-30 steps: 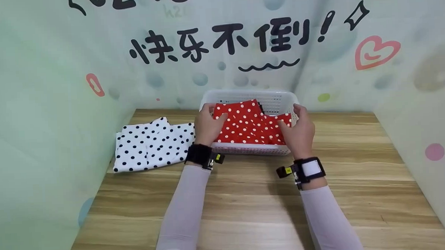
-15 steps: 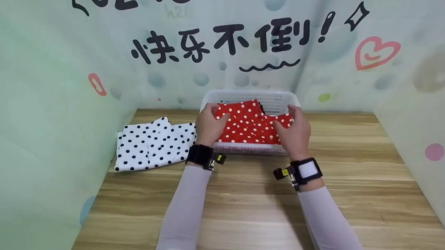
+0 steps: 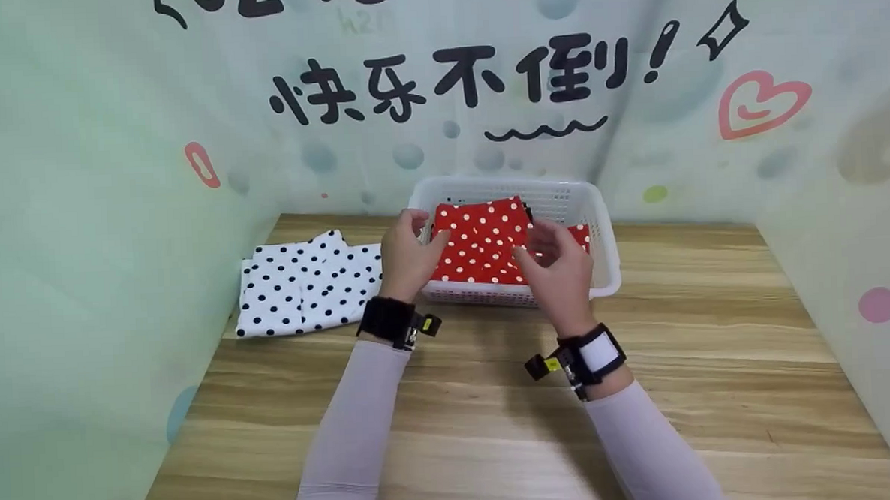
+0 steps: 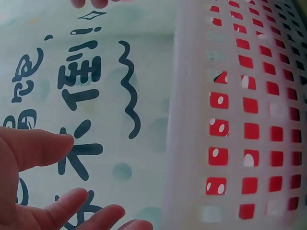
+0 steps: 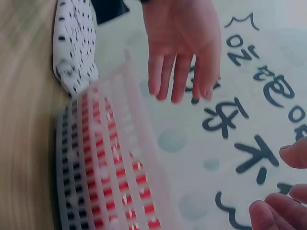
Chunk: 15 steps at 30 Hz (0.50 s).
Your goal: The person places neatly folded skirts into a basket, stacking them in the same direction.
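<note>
Folded red cloth with white dots (image 3: pixel 482 241) lies inside a white perforated plastic basket (image 3: pixel 605 262). Over the basket's left side hovers my left hand (image 3: pixel 408 255), thumb and fingers apart with nothing between them. My right hand (image 3: pixel 562 275) is above the basket's right front, fingers loosely bent and holding nothing. In the left wrist view, the left thumb (image 4: pixel 41 149) stands clear of the basket wall (image 4: pixel 192 143). Red dotted cloth shows through the basket holes in both wrist views. Something dark under the red cloth is mostly hidden.
Left of the basket, a folded white cloth with black dots (image 3: pixel 311 286) lies on the wooden table (image 3: pixel 467 414). A printed curtain (image 3: pixel 366 156) with black lettering hangs right behind the basket. Pale fabric walls (image 3: pixel 77 258) flank the table on both sides.
My right hand has come off the red cloth's right edge and moved left and toward me. My left hand has drawn slightly left, off the cloth. The cloth stays in the basket.
</note>
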Motion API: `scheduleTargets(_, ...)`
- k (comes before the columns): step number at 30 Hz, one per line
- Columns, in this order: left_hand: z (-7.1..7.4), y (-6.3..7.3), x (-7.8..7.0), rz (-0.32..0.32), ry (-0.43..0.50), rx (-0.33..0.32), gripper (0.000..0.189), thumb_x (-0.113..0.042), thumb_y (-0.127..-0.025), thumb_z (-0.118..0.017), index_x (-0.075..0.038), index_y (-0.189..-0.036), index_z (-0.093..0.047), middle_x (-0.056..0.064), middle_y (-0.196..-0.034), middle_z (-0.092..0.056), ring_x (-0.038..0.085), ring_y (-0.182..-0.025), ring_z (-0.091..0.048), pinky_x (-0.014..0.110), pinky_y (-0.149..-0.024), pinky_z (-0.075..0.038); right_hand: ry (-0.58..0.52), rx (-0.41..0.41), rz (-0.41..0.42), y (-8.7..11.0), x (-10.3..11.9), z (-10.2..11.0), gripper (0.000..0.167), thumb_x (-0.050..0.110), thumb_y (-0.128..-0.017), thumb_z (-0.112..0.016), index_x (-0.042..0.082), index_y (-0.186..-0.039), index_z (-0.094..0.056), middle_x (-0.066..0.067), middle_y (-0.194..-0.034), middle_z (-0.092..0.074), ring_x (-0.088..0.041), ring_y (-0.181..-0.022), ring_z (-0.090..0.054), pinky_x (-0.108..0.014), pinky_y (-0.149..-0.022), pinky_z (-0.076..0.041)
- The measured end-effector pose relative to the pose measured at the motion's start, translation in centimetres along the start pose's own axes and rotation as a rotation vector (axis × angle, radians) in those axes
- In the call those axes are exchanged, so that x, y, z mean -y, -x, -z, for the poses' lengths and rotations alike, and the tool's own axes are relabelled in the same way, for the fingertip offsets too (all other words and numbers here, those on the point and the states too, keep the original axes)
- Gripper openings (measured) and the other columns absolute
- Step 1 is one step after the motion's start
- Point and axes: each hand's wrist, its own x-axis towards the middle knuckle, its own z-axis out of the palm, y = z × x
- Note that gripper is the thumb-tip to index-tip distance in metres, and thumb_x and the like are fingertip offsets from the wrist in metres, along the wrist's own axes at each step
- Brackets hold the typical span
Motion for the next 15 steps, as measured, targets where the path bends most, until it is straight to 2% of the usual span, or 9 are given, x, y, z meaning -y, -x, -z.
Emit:
scheduleTargets(7, 1.0, 0.7, 0.2, 0.001, -0.024, -0.001, 0.05, -0.027, -0.097, -0.078, -0.007, -0.139, -0.059, 0.016, -0.142, -0.065, 0.032, -0.134, -0.061, 0.046, -0.111, -0.055, -0.061, 0.124, 0.021, 2.6, 1.2, -2.8, 0.044, 0.016, -0.091, -0.084, 0.011, -0.132, -0.069, -0.005, -0.118, -0.077, -0.02, -0.102, -0.075, -0.038, -0.088, -0.065)
scheduleTargets(12, 2.1, 1.6, 1.0, -0.061, -0.087, -0.023, 0.048, -0.024, -0.097, -0.077, -0.004, -0.137, -0.061, 0.019, -0.138, -0.067, 0.035, -0.13, -0.062, 0.048, -0.11, -0.055, -0.104, 0.264, 0.038, 5.1, 1.0, -5.5, 0.042, 0.01, -0.09, -0.084, 0.009, -0.129, -0.07, -0.011, -0.116, -0.078, -0.02, -0.095, -0.077, -0.038, -0.084, -0.066)
scheduleTargets(15, 3.4, 1.9, 1.7, -0.1, -0.11, -0.048, 0.047, -0.022, -0.096, -0.077, -0.001, -0.135, -0.062, 0.02, -0.137, -0.067, 0.037, -0.13, -0.062, 0.05, -0.111, -0.053, -0.109, 0.349, 0.009, 6.5, 0.8, -7.2, 0.041, 0.01, -0.09, -0.083, 0.007, -0.128, -0.07, -0.013, -0.115, -0.078, -0.021, -0.097, -0.076, -0.034, -0.085, -0.066)
